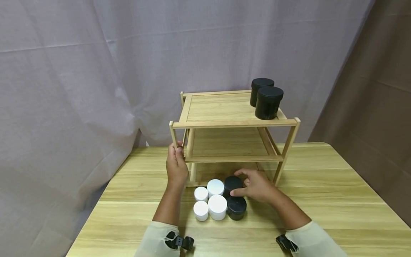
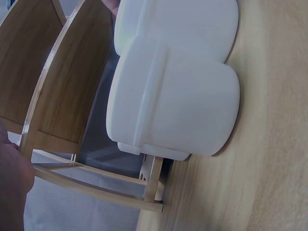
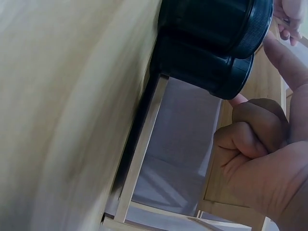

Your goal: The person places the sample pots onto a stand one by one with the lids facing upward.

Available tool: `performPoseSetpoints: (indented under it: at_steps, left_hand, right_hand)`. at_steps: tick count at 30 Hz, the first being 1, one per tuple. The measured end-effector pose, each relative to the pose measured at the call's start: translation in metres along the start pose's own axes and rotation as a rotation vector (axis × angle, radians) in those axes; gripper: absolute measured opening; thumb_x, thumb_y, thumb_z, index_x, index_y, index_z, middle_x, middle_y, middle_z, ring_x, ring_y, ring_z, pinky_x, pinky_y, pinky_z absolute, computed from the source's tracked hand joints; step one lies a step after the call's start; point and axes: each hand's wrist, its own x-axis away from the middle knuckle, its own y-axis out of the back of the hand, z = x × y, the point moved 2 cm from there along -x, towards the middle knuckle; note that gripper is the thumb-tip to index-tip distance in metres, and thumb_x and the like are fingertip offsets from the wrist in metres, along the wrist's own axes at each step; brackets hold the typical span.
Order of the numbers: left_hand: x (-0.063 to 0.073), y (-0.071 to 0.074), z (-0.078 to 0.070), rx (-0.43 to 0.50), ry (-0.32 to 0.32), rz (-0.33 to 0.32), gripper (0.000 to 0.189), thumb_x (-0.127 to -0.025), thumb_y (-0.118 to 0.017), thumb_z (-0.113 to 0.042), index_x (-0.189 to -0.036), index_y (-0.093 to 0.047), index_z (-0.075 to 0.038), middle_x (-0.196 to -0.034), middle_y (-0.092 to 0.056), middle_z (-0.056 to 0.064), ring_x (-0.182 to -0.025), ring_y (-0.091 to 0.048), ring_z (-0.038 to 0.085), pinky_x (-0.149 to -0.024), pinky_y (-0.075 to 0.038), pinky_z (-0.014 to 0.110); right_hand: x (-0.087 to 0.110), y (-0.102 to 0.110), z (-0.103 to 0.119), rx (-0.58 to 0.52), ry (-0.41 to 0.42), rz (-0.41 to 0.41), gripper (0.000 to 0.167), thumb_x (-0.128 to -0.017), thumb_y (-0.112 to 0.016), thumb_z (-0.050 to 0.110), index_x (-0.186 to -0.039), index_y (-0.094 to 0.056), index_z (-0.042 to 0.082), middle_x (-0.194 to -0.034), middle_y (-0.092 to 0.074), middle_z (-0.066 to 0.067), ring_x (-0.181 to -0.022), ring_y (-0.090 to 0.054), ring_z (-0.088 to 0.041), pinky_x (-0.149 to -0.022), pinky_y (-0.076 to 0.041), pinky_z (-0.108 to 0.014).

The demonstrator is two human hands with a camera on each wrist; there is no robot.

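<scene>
My left hand [image 1: 176, 166] grips the left front post of a wooden three-tier shelf rack [image 1: 234, 159] at its middle level. With thumb and index finger spread across its lid, my right hand [image 1: 255, 185] pinches the rear black jar [image 1: 233, 182]; the other fingers curl under in the right wrist view. Just in front stands a second black jar [image 1: 236, 207]. To their left are two larger white jars [image 1: 218, 207] and two smaller white jars [image 1: 201, 210], one behind the other in each pair. White jars [image 2: 187, 96] fill the middle of the left wrist view.
Two taller black jars [image 1: 269, 103] stand at the right end of the rack's top shelf [image 1: 218, 107]. The rack rests on a wooden table [image 1: 321, 185], with a grey curtain [image 1: 160, 50] behind it. A brown curtain [image 1: 372, 107] hangs at the right.
</scene>
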Motion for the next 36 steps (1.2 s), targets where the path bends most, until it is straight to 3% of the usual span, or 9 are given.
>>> performPoseSetpoints:
  at_steps: [9,18,25,36]
  left_hand:
    - [-0.002,-0.0007,0.0001,0.009,-0.024,-0.007,0.026,-0.116,-0.045,-0.011,-0.13,-0.059,0.005,-0.088,-0.053,0.014,-0.078,-0.048,0.015,-0.071,-0.044,0.023]
    - [-0.0008,-0.0007,-0.0002,0.018,-0.005,0.006,0.026,-0.117,-0.044,-0.011,-0.132,-0.059,0.004,-0.089,-0.053,0.013,-0.078,-0.047,0.015,-0.07,-0.043,0.023]
    - [-0.0009,0.0,0.0013,0.008,-0.007,0.007,0.026,-0.116,-0.044,-0.009,-0.132,-0.058,0.005,-0.089,-0.052,0.014,-0.078,-0.047,0.016,-0.071,-0.043,0.023]
    - [-0.0009,0.0004,0.0017,-0.001,-0.002,0.006,0.026,-0.116,-0.044,-0.01,-0.132,-0.058,0.005,-0.089,-0.053,0.016,-0.077,-0.047,0.016,-0.07,-0.043,0.023]
  right_hand:
    - [-0.0022,0.0006,-0.003,-0.002,0.018,0.016,0.079,-0.079,-0.097,0.025,-0.142,-0.061,-0.008,-0.059,-0.038,0.008,-0.054,-0.035,-0.009,-0.052,-0.028,-0.022]
    - [-0.0034,0.0002,-0.0058,0.006,0.004,0.023,0.078,-0.078,-0.098,0.025,-0.139,-0.063,-0.008,-0.06,-0.042,0.008,-0.056,-0.038,-0.008,-0.053,-0.031,-0.022]
    - [-0.0033,-0.001,-0.0086,-0.043,0.043,0.05,0.075,-0.079,-0.097,0.019,-0.138,-0.062,-0.013,-0.073,-0.071,0.001,-0.065,-0.059,-0.01,-0.059,-0.046,-0.023]
    - [-0.0028,-0.0012,-0.0082,-0.045,0.052,0.062,0.074,-0.08,-0.095,0.017,-0.138,-0.06,-0.014,-0.069,-0.068,0.001,-0.062,-0.056,-0.01,-0.056,-0.043,-0.023]
